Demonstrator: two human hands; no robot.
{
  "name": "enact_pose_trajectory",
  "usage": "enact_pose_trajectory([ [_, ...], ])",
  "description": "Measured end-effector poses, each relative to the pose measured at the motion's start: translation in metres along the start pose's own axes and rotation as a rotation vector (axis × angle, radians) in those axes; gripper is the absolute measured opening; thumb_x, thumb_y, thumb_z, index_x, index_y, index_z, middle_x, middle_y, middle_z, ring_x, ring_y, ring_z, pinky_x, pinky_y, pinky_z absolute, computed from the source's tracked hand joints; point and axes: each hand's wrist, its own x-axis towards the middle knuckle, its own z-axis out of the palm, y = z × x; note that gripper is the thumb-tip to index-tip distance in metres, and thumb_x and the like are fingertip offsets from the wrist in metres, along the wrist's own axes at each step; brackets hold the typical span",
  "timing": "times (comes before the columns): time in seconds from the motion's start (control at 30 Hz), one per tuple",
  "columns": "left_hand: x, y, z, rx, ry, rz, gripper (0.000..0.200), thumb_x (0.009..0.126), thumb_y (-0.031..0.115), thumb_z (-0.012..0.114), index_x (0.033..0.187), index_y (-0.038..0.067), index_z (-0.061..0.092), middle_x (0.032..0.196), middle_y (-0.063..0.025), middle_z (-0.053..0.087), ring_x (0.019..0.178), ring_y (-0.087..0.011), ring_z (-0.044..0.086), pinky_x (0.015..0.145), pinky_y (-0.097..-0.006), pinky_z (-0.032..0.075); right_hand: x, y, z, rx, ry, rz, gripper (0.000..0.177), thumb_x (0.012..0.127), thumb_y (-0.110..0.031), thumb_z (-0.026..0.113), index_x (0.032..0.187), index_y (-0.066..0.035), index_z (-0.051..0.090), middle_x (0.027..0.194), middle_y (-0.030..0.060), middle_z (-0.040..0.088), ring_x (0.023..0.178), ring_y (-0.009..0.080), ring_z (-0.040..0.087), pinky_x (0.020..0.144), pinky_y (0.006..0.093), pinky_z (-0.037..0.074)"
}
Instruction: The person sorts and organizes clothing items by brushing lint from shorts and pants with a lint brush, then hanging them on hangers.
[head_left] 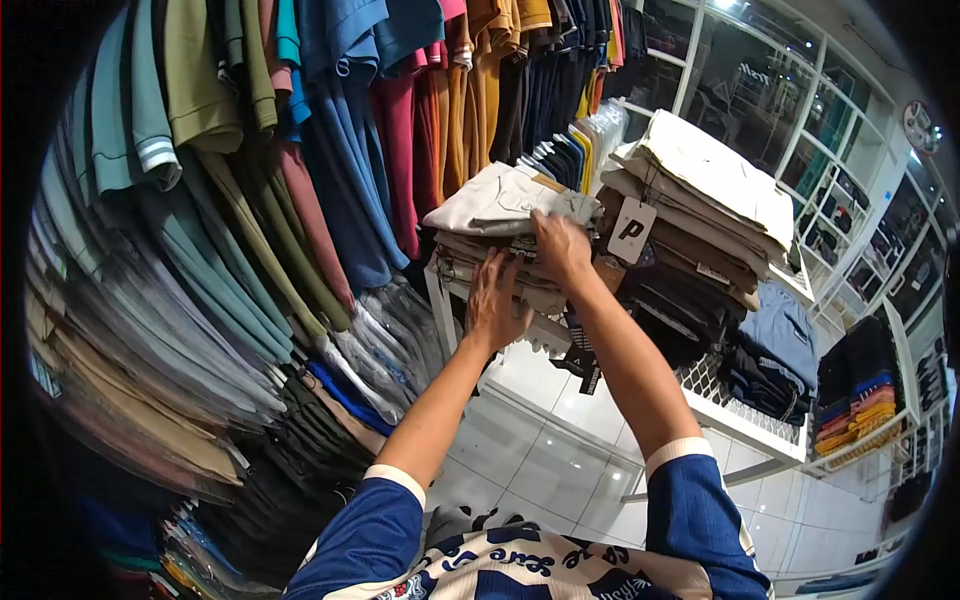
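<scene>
A stack of folded beige and khaki trousers (pixel 480 205) lies on a white rack in front of me, with a pale pair on top. My left hand (pixel 495 300) rests against the front of the stack, its fingers spread and nothing held in them. Higher up and to the right, my right hand (pixel 562 243) is at the stack's near edge, its fingers bent over the cloth; what lies under its fingertips is partly hidden. Dark tags (pixel 580 360) hang below the stack, beneath my right forearm.
Right of the stack is a taller pile of folded trousers (pixel 710 190) with a white "P" tag (pixel 631 231). Blue folded jeans (pixel 778 340) lie on the white mesh shelf (pixel 745 408). Hanging garments (pixel 350 160) fill the left side. Tiled floor (pixel 520 455) shows below.
</scene>
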Motion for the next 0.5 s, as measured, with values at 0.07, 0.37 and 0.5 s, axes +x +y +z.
enact_pose_trajectory([
  [0.07, 0.000, 0.000, -0.001, -0.028, 0.039, 0.006, 0.078, 0.074, 0.024, 0.074, 0.146, 0.007, 0.048, 0.152, -0.0237, 0.041, 0.145, -0.0465, 0.035, 0.117, -0.0563, 0.032, 0.019, -0.010, -0.025, -0.050, 0.002, 0.032, 0.033, 0.084, -0.003, 0.063, 0.117, -0.005, 0.059, 0.107, 0.0224, 0.069, 0.097, 0.0378, 0.070, 0.081, 0.0472, 0.058],
  [0.37, -0.046, -0.060, 0.005, -1.165, -0.061, -0.405, 0.052, 0.100, 0.021, 0.052, 0.151, 0.010, 0.051, 0.163, -0.0157, 0.039, 0.149, -0.0352, 0.038, 0.123, -0.0557, 0.027, -0.088, -0.099, -0.136, 0.121, 0.448, 0.092, 0.042, 0.080, 0.004, 0.064, 0.119, -0.011, 0.068, 0.130, 0.0127, 0.066, 0.117, 0.0368, 0.065, 0.094, 0.0428, 0.057],
  [0.5, -0.057, -0.002, -0.122, -2.438, -0.152, -0.700, 0.082, 0.101, 0.069, 0.039, 0.157, 0.010, 0.041, 0.154, -0.0139, 0.051, 0.143, -0.0327, 0.047, 0.121, -0.0473, 0.034, -0.215, -0.110, -0.108, 0.346, 0.204, 0.244, 0.057, 0.070, 0.009, 0.069, 0.118, -0.020, 0.077, 0.155, 0.0188, 0.048, 0.147, 0.0448, 0.039, 0.117, 0.0513, 0.040],
])
